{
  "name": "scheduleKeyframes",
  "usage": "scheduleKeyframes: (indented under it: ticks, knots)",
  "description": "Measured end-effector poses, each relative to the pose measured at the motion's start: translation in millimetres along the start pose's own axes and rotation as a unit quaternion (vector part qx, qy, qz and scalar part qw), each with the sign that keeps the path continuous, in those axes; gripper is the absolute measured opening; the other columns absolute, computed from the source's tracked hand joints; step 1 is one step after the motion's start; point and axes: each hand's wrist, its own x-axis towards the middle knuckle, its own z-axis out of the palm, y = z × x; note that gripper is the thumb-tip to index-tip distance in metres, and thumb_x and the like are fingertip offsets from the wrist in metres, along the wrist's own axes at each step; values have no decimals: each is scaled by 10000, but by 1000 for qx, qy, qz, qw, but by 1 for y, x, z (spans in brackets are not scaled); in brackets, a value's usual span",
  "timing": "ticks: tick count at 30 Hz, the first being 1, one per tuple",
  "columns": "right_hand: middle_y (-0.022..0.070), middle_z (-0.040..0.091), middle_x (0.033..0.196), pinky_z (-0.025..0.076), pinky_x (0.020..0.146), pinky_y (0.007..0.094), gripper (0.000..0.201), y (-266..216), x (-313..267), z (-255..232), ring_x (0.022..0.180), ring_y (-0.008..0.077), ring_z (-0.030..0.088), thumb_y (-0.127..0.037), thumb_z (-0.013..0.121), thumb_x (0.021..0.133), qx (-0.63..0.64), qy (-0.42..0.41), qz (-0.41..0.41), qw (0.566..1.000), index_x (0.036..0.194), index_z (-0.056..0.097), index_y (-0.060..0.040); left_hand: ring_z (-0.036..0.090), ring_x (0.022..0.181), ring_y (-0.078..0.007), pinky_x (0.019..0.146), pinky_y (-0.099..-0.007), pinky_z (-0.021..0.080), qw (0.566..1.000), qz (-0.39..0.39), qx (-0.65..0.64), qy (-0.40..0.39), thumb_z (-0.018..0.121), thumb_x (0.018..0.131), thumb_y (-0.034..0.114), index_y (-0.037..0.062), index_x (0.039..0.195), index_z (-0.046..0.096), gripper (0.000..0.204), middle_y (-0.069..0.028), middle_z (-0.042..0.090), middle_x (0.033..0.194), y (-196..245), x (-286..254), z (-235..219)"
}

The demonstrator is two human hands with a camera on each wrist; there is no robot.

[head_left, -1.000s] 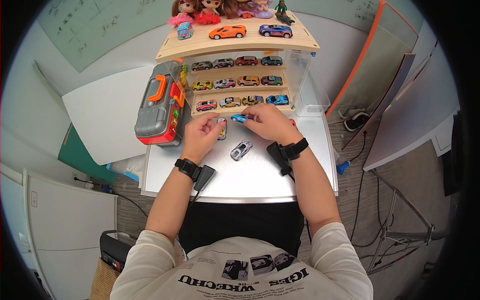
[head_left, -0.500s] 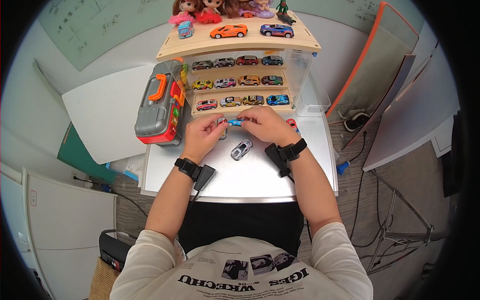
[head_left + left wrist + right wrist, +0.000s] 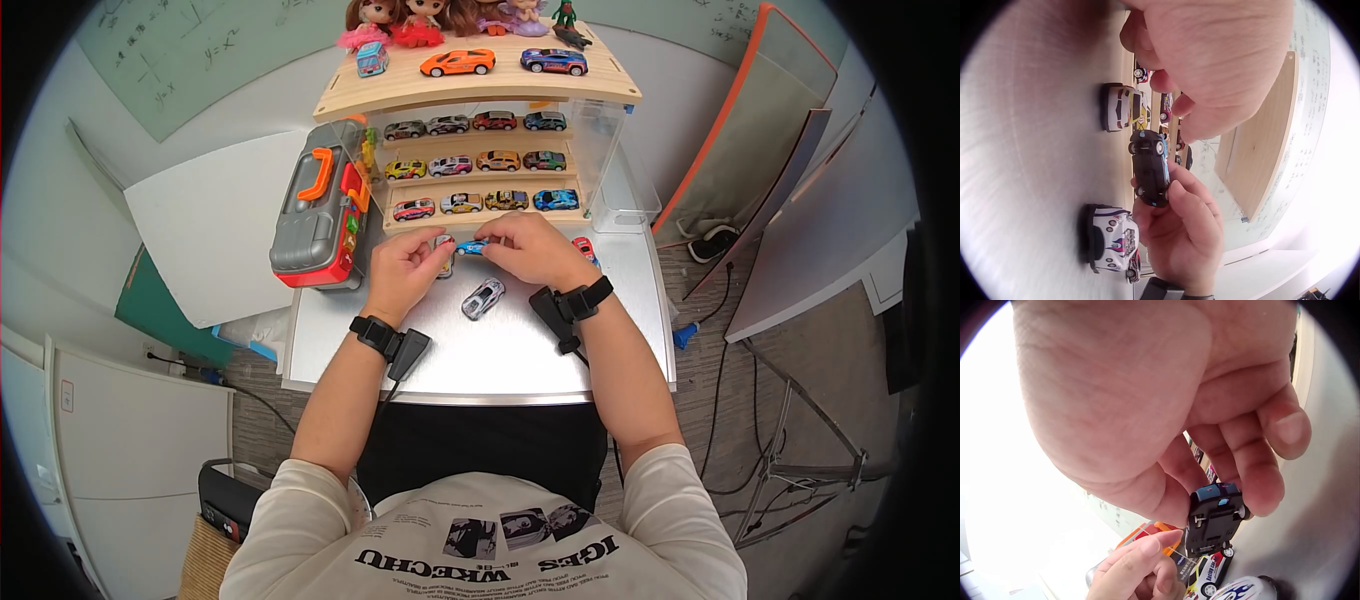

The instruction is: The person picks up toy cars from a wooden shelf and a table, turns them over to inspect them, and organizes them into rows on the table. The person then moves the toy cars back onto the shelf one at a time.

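Note:
My right hand (image 3: 537, 252) pinches a small blue toy car (image 3: 471, 247) by one end, between thumb and fingers, above the table. In the left wrist view the car's black underside (image 3: 1150, 172) and wheels face the camera. My left hand (image 3: 402, 272) is at the car's other end with fingers loosely bent; whether a fingertip touches it I cannot tell. Partly hidden by the left hand, a white-and-yellow car (image 3: 1124, 107) stands on the table. A white car with purple flame marks (image 3: 483, 299) lies nearer to me.
Behind the hands stands a wooden rack (image 3: 480, 184) with rows of toy cars, and more cars and dolls on top. A grey-and-red toolbox (image 3: 315, 225) is at its left. A red car (image 3: 586, 251) sits right of my right hand, and a clear bin (image 3: 625, 215) beyond it.
My right hand has moved the blue car left, close to my left fingertips. The red car at the right shows more fully. My left hand has hardly moved.

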Motion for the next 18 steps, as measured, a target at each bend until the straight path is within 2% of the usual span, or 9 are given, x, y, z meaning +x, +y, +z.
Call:
scheduleKeyframes:
  ticks: [18]
  knots:
    - [156,733,846,538,713,369,302,2,0,2,750,264,684,-204,697,922,-1,-2,6,1000,1120,750,19,518,581,-49,549,-243,432,1000,-6,-7,0,855,869,164,24,1000,805,198,10,625,644,2,0,1]
